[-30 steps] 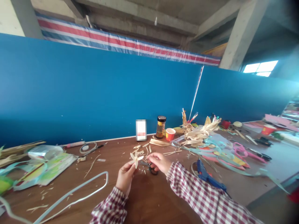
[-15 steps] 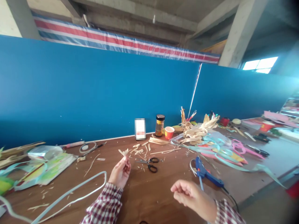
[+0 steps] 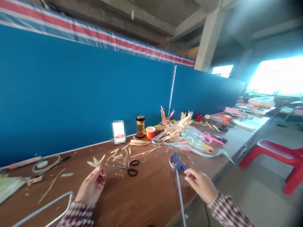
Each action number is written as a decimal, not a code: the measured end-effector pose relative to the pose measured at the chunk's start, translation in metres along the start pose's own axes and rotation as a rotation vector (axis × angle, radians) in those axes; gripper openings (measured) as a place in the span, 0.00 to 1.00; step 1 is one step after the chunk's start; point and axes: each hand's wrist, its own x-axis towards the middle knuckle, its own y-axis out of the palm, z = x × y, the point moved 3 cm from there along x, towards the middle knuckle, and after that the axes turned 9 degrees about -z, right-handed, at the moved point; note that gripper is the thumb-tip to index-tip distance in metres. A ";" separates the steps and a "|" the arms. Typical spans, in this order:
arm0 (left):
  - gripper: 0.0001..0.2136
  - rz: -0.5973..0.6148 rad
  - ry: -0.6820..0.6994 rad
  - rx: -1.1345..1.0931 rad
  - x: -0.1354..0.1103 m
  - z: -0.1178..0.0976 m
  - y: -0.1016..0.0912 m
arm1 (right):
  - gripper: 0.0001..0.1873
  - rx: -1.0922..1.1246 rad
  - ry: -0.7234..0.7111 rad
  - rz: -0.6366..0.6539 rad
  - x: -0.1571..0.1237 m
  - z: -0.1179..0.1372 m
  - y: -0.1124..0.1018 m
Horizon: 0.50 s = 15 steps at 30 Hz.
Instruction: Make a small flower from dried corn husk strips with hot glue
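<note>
My left hand [image 3: 94, 181] pinches a small pale dried-husk piece [image 3: 96, 162] by its base, and its pointed strips fan out above the fingertips. Over the handle of a blue glue gun [image 3: 179, 162] is my right hand [image 3: 200, 183], thumb and fingers closing round it. The hand hides most of the handle. A long pale glue stick [image 3: 180, 197] runs from the gun toward the table's front edge. Between the hands lie black-handled scissors [image 3: 130, 167], blades pointing left, with husk scraps [image 3: 119, 156] behind them.
A lidded jar [image 3: 140, 126] and a red paper cup [image 3: 150, 133] stand by the blue partition [image 3: 82, 85]. Husks [image 3: 176, 127], ribbon [image 3: 204, 153] and pink scissors [image 3: 210, 138] are heaped at the back right. A red stool [image 3: 272, 148] stands right of the table.
My right hand has moved to the glue gun and now covers its handle. The view has turned right, revealing the red stool. My left hand still holds the husk piece.
</note>
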 end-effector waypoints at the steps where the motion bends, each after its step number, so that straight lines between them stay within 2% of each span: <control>1: 0.08 0.007 -0.005 0.011 0.001 0.001 0.000 | 0.09 -0.063 -0.012 -0.020 0.001 -0.006 -0.001; 4: 0.08 -0.002 0.005 0.035 0.000 0.002 -0.001 | 0.09 -0.192 -0.059 -0.054 0.003 -0.018 -0.002; 9: 0.08 -0.058 0.015 0.073 -0.003 0.001 0.002 | 0.08 -0.390 -0.161 -0.145 0.006 -0.018 -0.002; 15: 0.08 -0.084 0.007 0.136 -0.008 0.001 0.006 | 0.08 -0.461 -0.194 -0.169 0.013 -0.018 0.003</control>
